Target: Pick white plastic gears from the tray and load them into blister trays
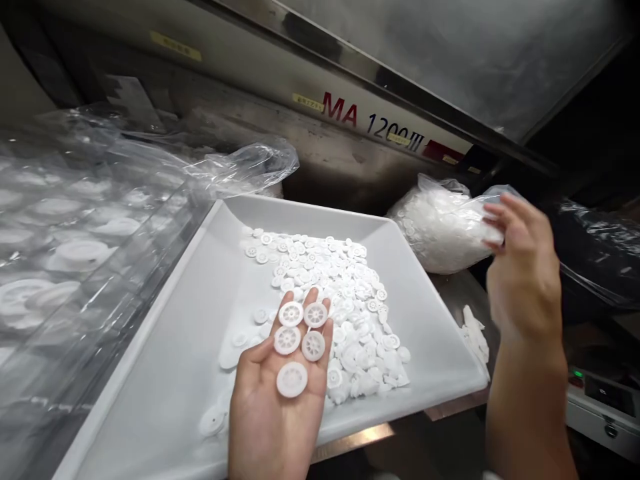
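White plastic wheels point(295, 340), five on left hand point(275, 413), pile point(350, 300) partly hidden

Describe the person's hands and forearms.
The left hand and right hand are bare, with no gloves, and no ring or watch shows. The right forearm is bare too, with no sleeve in view.
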Tool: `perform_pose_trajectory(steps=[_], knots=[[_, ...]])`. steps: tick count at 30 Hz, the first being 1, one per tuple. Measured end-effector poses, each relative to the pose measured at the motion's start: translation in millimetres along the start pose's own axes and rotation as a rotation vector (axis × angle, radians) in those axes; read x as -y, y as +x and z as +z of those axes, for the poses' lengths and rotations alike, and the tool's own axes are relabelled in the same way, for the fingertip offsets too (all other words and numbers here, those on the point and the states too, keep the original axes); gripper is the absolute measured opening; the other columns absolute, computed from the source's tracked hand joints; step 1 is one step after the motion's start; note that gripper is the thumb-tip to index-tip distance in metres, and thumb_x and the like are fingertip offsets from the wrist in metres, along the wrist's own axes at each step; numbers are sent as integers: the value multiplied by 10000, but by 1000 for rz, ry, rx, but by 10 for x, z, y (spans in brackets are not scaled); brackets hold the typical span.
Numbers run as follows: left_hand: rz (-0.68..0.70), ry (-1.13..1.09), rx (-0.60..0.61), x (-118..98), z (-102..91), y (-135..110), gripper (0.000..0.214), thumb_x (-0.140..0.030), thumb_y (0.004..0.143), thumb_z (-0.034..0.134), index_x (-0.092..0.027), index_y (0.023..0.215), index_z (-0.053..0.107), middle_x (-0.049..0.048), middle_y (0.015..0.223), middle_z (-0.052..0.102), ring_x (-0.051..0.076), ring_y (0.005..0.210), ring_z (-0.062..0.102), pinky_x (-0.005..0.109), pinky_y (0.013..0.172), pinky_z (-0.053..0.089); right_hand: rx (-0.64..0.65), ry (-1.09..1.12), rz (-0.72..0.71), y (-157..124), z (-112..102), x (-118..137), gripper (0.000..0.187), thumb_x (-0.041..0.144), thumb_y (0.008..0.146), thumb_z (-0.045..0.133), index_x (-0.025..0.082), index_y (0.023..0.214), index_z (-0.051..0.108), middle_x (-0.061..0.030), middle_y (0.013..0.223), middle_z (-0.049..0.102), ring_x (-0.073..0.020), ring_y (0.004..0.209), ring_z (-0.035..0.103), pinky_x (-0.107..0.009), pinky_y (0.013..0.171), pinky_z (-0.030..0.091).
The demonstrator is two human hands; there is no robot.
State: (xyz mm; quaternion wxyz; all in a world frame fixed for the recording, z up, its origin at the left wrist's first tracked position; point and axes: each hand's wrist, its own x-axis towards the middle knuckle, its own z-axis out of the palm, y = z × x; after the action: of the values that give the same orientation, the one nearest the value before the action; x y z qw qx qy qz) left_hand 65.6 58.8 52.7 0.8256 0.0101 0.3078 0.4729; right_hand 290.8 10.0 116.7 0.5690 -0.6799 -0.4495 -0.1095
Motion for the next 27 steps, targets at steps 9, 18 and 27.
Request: perform_pose_trajectory(steps=[9, 18, 27], knots=[[745, 1425, 553, 230, -188, -108, 518, -282, 928, 390, -275, 1444, 354, -20, 1558, 243, 258, 1452, 114, 462, 1204, 55, 263, 1223, 741, -1554, 1090, 694, 430, 400, 970, 336, 303, 1375, 444, 23, 1471, 393, -194, 1370, 356, -437, 1171, 246], [568, 653, 376, 152, -215, -59, 432, -215, 936, 426, -337, 1348, 469, -62, 1458, 443, 152, 1374, 342, 244, 1114, 334, 113, 1725, 1082, -1355, 1122, 608, 536, 343, 924, 312, 255, 1453, 293, 4, 1423, 469, -136, 1296, 460, -361, 1177, 238], [163, 371, 102, 160, -75, -189, 362, -300, 905, 481, -283, 1252, 582, -29, 1396, 521, 167, 1345, 394, 235, 1107, 319, 422, 691, 443, -1506, 1049, 722, 472, 446, 987, 256, 294, 1371, 482, 18, 1540, 255, -219, 1441, 184, -489, 1187, 170]])
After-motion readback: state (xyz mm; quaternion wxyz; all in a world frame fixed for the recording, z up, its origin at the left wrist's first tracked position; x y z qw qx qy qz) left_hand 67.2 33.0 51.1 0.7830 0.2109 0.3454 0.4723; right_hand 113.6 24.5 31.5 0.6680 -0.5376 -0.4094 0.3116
